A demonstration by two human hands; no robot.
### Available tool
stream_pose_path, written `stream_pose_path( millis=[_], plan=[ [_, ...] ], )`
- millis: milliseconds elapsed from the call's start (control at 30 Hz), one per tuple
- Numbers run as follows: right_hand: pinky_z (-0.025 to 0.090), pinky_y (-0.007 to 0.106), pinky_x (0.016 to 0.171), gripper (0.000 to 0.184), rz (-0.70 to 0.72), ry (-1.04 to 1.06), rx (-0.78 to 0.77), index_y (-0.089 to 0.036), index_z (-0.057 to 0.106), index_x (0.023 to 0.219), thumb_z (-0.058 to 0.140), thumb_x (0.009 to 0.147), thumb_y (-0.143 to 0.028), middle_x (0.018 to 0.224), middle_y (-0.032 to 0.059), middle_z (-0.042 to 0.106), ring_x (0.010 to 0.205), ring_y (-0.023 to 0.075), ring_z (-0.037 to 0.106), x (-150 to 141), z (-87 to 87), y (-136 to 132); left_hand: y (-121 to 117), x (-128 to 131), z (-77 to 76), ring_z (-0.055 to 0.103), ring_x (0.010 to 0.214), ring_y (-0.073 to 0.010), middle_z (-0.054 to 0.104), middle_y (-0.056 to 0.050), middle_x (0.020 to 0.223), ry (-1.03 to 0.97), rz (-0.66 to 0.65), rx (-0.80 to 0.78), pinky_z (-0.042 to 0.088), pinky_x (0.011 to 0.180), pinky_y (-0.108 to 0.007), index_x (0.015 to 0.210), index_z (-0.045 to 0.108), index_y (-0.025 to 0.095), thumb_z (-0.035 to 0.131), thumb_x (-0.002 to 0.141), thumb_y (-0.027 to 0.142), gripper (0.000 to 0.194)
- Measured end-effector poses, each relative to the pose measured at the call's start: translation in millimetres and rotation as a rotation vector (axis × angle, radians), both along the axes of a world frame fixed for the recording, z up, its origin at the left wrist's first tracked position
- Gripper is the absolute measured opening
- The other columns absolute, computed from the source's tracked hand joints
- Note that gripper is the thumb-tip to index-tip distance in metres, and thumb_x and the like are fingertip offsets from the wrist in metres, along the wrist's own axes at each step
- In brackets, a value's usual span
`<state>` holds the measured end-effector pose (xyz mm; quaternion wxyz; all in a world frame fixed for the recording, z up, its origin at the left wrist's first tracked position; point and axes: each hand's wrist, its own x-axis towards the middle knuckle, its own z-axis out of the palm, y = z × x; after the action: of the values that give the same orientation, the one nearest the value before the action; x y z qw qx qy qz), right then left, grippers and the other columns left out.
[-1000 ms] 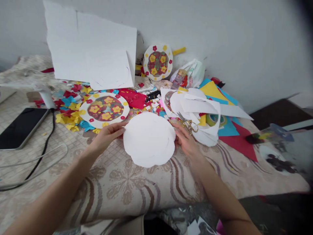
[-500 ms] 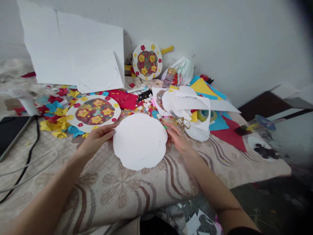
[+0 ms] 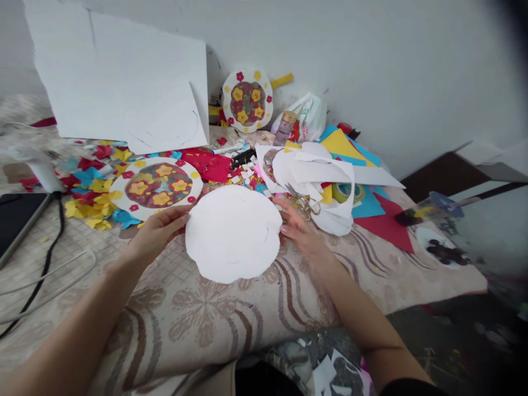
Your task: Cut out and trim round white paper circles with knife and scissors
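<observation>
A white scalloped paper cutout (image 3: 233,234) hangs between my two hands above the patterned cloth, its face toward me with faint pencil marks. My left hand (image 3: 167,223) pinches its left edge between thumb and fingers. At the opposite edge, my right hand (image 3: 299,225) grips the paper, with some fingers hidden behind it. Just beyond my left hand lies a scalloped disc (image 3: 116,193) with a white rim and red and yellow paper flowers. Gold-handled scissors (image 3: 306,208) rest close to my right hand.
A similar flowered disc (image 3: 226,104) leans on the wall beside a large white sheet (image 3: 124,71). Paper flowers (image 3: 99,187) crowd the left, near a glue gun (image 3: 45,173) and a tablet (image 3: 20,220). Coloured sheets (image 3: 388,225) and white offcuts (image 3: 342,223) lie right.
The paper cutout has shifted slightly left and up and turned a little. My right hand's fingers have spread somewhat along its edge. The view has moved slightly.
</observation>
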<state>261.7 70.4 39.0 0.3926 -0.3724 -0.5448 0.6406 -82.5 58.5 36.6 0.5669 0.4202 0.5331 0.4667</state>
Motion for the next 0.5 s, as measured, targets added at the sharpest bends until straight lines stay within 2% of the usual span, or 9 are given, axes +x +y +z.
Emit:
stream_pose_path(
  millis=[100, 200, 300, 367, 433, 500],
  plan=[
    [0.045, 0.022, 0.05, 0.079, 0.028, -0.044, 0.034, -0.037, 0.044, 0.147, 0.08, 0.077, -0.043, 0.12, 0.004, 0.064, 0.067, 0.0117, 0.055, 1.5, -1.9, 0.2, -0.3, 0.2, -0.1, 0.067, 0.081, -0.0154, 0.079, -0.003, 0.098, 0.01, -0.019, 0.008, 0.056, 0.074, -0.024, 0.103, 0.077, 0.019, 0.09, 0.065, 0.048, 0.049],
    [0.047, 0.024, 0.054, 0.076, 0.015, -0.091, 0.043, -0.034, 0.044, 0.148, 0.076, 0.081, -0.049, 0.127, 0.0061, 0.063, 0.078, 0.0158, 0.061, 1.1, -3.3, 0.7, -0.2, 0.4, -2.1, 0.068, 0.085, -0.0181, 0.079, -0.006, 0.102, 0.038, -0.049, 0.017, 0.058, 0.077, -0.028, 0.105, 0.077, 0.018, 0.088, 0.068, 0.05, 0.051],
    [0.053, 0.03, 0.072, 0.071, -0.018, -0.08, 0.044, -0.03, 0.045, 0.146, 0.069, 0.085, -0.056, 0.129, 0.0077, 0.064, 0.099, 0.0217, 0.064, -0.4, -4.4, 0.9, -0.3, 0.4, -5.8, 0.07, 0.089, -0.0215, 0.079, -0.007, 0.105, 0.068, -0.092, 0.024, 0.059, 0.081, -0.032, 0.105, 0.077, 0.018, 0.088, 0.066, 0.053, 0.052],
    [0.053, 0.035, 0.086, 0.069, -0.002, -0.086, 0.036, -0.029, 0.044, 0.146, 0.068, 0.087, -0.055, 0.127, 0.0076, 0.065, 0.105, 0.0232, 0.064, -0.9, -5.3, 0.7, -0.7, 0.2, -8.6, 0.071, 0.092, -0.0229, 0.079, -0.008, 0.108, 0.087, -0.121, 0.028, 0.06, 0.084, -0.033, 0.106, 0.077, 0.019, 0.087, 0.067, 0.054, 0.053],
    [0.052, 0.035, 0.084, 0.068, 0.029, -0.142, 0.014, -0.03, 0.043, 0.146, 0.068, 0.087, -0.053, 0.124, 0.007, 0.067, 0.101, 0.0229, 0.065, -0.4, -6.4, 0.5, -1.2, -0.1, -11.2, 0.071, 0.096, -0.0239, 0.078, -0.008, 0.11, 0.107, -0.141, 0.035, 0.059, 0.087, -0.035, 0.108, 0.076, 0.02, 0.085, 0.069, 0.054, 0.053],
    [0.051, 0.032, 0.075, 0.065, 0.06, -0.201, 0.002, -0.029, 0.046, 0.142, 0.07, 0.086, -0.052, 0.118, 0.0064, 0.069, 0.093, 0.0213, 0.065, 0.7, -7.4, 0.3, -1.6, -0.3, -13.5, 0.071, 0.1, -0.0249, 0.078, -0.008, 0.112, 0.125, -0.155, 0.046, 0.059, 0.091, -0.036, 0.114, 0.075, 0.022, 0.084, 0.071, 0.055, 0.055]
  ],
)
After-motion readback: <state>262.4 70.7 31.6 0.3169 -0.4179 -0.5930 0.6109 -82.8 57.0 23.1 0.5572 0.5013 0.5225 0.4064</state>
